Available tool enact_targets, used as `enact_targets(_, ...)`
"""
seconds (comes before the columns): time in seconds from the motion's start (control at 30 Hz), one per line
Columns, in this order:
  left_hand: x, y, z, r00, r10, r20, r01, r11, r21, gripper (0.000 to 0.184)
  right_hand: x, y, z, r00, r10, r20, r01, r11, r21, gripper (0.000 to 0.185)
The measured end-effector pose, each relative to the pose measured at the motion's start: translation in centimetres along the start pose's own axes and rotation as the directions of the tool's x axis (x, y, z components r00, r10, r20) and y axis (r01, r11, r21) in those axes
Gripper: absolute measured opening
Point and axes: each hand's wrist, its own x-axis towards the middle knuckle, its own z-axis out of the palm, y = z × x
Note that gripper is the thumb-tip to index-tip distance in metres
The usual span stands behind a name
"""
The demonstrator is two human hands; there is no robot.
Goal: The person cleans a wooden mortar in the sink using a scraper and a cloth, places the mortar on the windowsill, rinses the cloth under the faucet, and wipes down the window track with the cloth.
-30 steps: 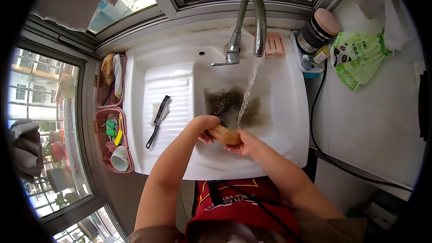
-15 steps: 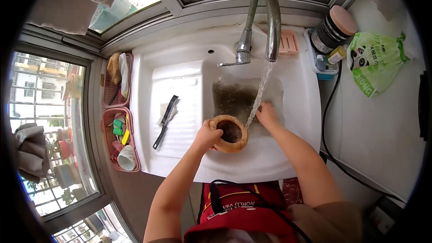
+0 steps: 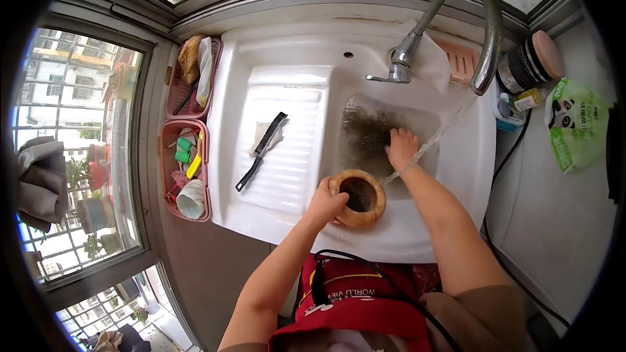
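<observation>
My left hand [image 3: 328,203] grips a round, tan, wooden-looking pot [image 3: 373,214] by its thick rim, with the thumb over the edge. The pot's dark hollow faces up at the near edge of the basin. My right hand [image 3: 402,150] is open, its fingers apart at the murky water [image 3: 368,133] in the sink's basin; whether it touches the bottom I cannot tell. A stream of water from the curved faucet [image 3: 489,45] falls across my right wrist, close to the pot's rim.
Left of the basin, a black brush [image 3: 261,150] lies partly on a pale cloth [image 3: 268,135] on the ribbed washboard [image 3: 287,176]. Pink baskets [image 3: 164,189] line the sink's left side. A pink soap dish [image 3: 454,58], a dark jar [image 3: 521,65] and a green bag [image 3: 574,127] stand at right.
My right hand has moved from beside the water stream further over the murky water, fingers spreading. My left hand keeps hold of the pot. The whole view has shifted and turned.
</observation>
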Motion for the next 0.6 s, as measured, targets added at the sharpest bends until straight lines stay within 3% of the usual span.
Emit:
enact_targets(0.07, 0.4, 0.4, 0.0, 1.000, -0.006, 0.028, 0.007, 0.999, -0.036, 0.065, 0.1, -0.1, -0.2, 0.986, 0.154, 0.060, -0.165, 0.937, 0.308, 0.032)
enact_targets(0.1, 0.6, 0.9, 0.6, 0.998, -0.009, 0.069, 0.016, 0.995, -0.102, 0.065, -0.2, 0.7, -1.3, 0.985, 0.169, 0.042, -0.174, 0.941, 0.290, 0.032)
enact_targets(0.13, 0.5, 1.1, 0.5, 0.996, -0.027, 0.087, 0.041, 0.985, -0.166, 0.064, -1.0, 0.5, -1.9, 0.931, 0.180, 0.317, -0.343, 0.725, 0.597, 0.036)
enact_targets(0.17, 1.1, 1.1, 0.9, 0.995, -0.019, 0.102, 0.036, 0.986, -0.165, 0.064, -1.6, 0.7, -3.4, 0.831, 0.089, 0.550, -0.535, 0.398, 0.745, 0.040)
enact_targets(0.23, 2.5, 1.3, 2.1, 0.994, -0.006, 0.105, 0.023, 0.987, -0.162, 0.065, -2.3, 0.4, -9.3, 0.481, -0.079, 0.873, -0.843, 0.234, 0.485, 0.046)
enact_targets(0.27, 2.7, 2.1, 2.8, 0.992, -0.007, 0.123, 0.028, 0.984, -0.176, 0.062, -3.7, 1.5, -6.9, 0.500, -0.233, 0.834, -0.857, 0.003, 0.515, 0.046)
enact_targets(0.3, 3.3, 2.6, 4.2, 0.986, 0.014, 0.165, 0.014, 0.986, -0.168, 0.062, -4.5, 2.6, -8.3, 0.521, -0.189, 0.832, -0.848, -0.007, 0.529, 0.046)
enact_targets(0.37, 4.4, 2.2, 4.5, 0.961, 0.010, 0.276, 0.073, 0.955, -0.287, 0.057, -5.1, 1.4, -10.1, 0.653, 0.074, 0.754, -0.748, 0.216, 0.627, 0.047)
enact_targets(0.4, 4.3, 2.6, 5.0, 0.898, -0.035, 0.439, 0.201, 0.920, -0.337, 0.052, -4.9, 1.2, -12.8, 0.648, 0.132, 0.750, -0.753, 0.256, 0.606, 0.050)
enact_targets(0.43, 5.1, 1.9, 5.1, 0.898, -0.036, 0.438, 0.201, 0.920, -0.337, 0.052, -4.9, 1.1, -13.2, 0.648, 0.131, 0.750, -0.753, 0.256, 0.606, 0.050)
enact_targets(0.5, 7.1, 0.0, 5.8, 0.812, -0.043, 0.581, 0.322, 0.865, -0.386, 0.052, -5.1, 1.3, -13.7, 0.703, 0.177, 0.689, -0.685, 0.429, 0.588, 0.052)
enact_targets(0.53, 7.3, -0.4, 6.1, 0.798, -0.019, 0.602, 0.349, 0.830, -0.435, 0.053, -5.4, 1.2, -13.8, 0.705, 0.179, 0.686, -0.683, 0.431, 0.590, 0.052)
enact_targets(0.6, 8.2, -1.0, 6.6, 0.792, 0.068, 0.606, 0.313, 0.807, -0.501, 0.053, -6.3, 1.1, -14.1, 0.903, 0.138, 0.408, -0.393, 0.651, 0.650, 0.054)
